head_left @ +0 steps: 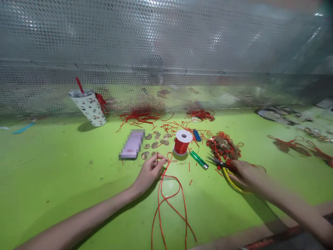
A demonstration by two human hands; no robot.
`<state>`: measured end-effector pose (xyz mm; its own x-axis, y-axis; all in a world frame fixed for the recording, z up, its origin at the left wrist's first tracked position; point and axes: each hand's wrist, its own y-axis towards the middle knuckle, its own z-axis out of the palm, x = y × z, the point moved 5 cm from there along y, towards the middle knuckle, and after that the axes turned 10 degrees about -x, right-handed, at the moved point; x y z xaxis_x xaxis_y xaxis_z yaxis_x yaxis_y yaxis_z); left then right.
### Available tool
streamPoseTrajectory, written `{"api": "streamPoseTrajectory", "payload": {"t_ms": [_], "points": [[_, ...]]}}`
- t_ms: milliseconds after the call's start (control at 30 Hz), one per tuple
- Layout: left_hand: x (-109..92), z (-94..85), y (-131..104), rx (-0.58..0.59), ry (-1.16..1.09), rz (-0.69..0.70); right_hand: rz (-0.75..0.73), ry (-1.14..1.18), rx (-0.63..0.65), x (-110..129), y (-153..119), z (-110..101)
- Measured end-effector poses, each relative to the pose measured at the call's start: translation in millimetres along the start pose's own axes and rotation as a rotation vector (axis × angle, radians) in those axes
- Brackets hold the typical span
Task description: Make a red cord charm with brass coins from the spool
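Observation:
My left hand (152, 167) is closed in a pinch on a red cord (185, 205). The cord makes a small loop beside the fingertips, and its long strands trail over the green table toward me. Over on the right, my right hand (243, 172) is slightly blurred and closed around the yellow-handled scissors (231, 182), their dark blades pointing left. Behind the blades lies a heap of coins tied with red cord (223, 145). Between my hands are a white spool of red cord (181, 146) and a green lighter (199, 159).
Loose brass coins (154, 145) lie by a pixelated purple rectangular object (132, 144). Near the spool is a blue lighter (197, 135). Red cord scraps (140, 117) are strewn farther back. A patterned tumbler (91, 107) with a straw stands before the perforated metallic-looking sheet (166, 45).

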<state>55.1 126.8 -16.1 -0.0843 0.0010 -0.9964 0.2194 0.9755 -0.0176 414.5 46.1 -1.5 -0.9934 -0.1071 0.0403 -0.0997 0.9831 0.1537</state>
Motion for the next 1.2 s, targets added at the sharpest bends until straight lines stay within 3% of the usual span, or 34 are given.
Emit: {"api": "streamPoseTrajectory", "payload": {"t_ms": [133,200,267,433,567,700,867,967,1200], "points": [[1,2.9,0,0.031,0.007,0.008,-0.028,0.011,-0.095,4,3,-12],[0,2.9,0,0.025,0.014,0.016,-0.016,0.024,-0.208,18,18,-26],[-3,2.5,-2,0.015,0.017,0.026,-0.018,0.179,-0.311,40,39,-33],[-9,2.4,-6,0.011,0.028,0.064,-0.083,0.579,-0.369,104,103,-4],[-9,2.4,-8,0.011,0.063,0.103,-0.026,0.735,-0.410,129,133,18],[-7,2.9,-7,0.023,0.053,0.087,0.004,0.780,-0.423,121,146,7],[-5,3.3,-6,0.021,0.068,0.085,0.101,0.794,-0.693,81,176,-17],[-7,2.7,-6,0.002,0.100,0.106,0.142,0.774,-0.717,71,200,-6],[-9,1.9,-6,-0.013,0.089,0.101,0.163,0.719,-0.562,71,234,31]]}}
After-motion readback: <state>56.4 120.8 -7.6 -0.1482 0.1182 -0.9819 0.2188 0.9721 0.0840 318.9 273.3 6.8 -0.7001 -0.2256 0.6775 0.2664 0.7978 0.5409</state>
